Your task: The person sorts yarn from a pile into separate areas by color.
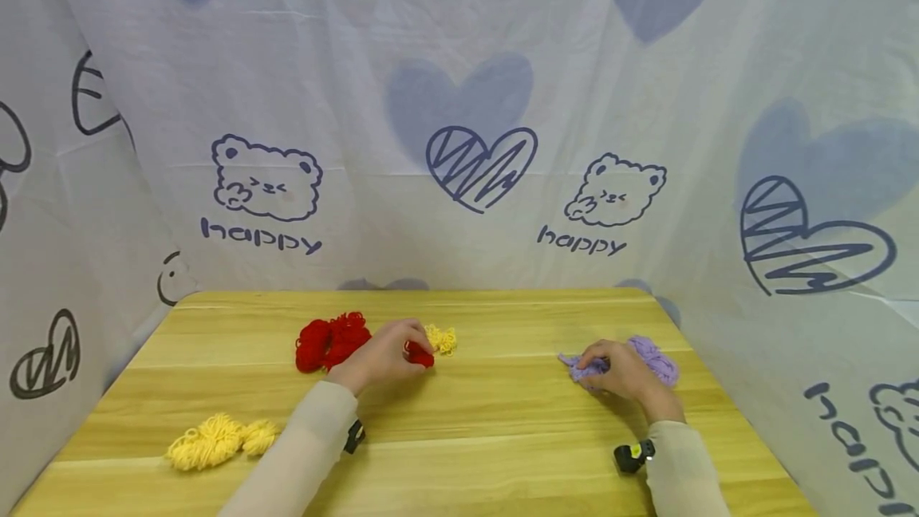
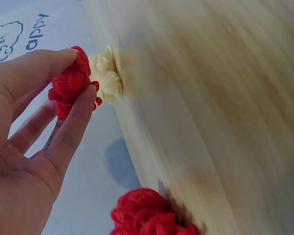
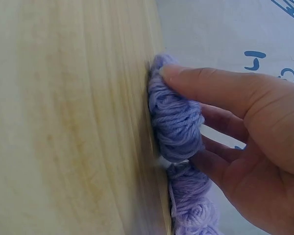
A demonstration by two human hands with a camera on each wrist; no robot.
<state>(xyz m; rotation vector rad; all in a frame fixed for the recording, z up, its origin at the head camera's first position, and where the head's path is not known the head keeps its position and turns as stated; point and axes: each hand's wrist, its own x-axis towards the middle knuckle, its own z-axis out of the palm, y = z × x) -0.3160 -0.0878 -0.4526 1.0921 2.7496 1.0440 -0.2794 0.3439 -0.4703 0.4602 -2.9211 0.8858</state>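
Note:
My left hand [image 1: 388, 353] pinches a small bundle of red yarn [image 2: 71, 83] between thumb and fingers, over the back middle of the table. Just beyond it lies a small yellow yarn bundle [image 1: 441, 339]. A larger red yarn bundle [image 1: 330, 341] sits to the left, partly behind that hand. On the right side, my right hand [image 1: 625, 373] grips a small purple yarn bundle [image 3: 176, 115], its thumb on one end and fingers at the other. A second purple bundle [image 1: 655, 359] lies on the table right beside it, close behind the hand.
Two joined clumps of yellow yarn [image 1: 215, 441] lie at the front left, next to the left sleeve [image 1: 301, 445]. The wooden table [image 1: 488, 453] ends at the back against a white curtain [image 1: 359, 102] printed with hearts and bears. A small black device [image 1: 632, 457] is on the right wrist.

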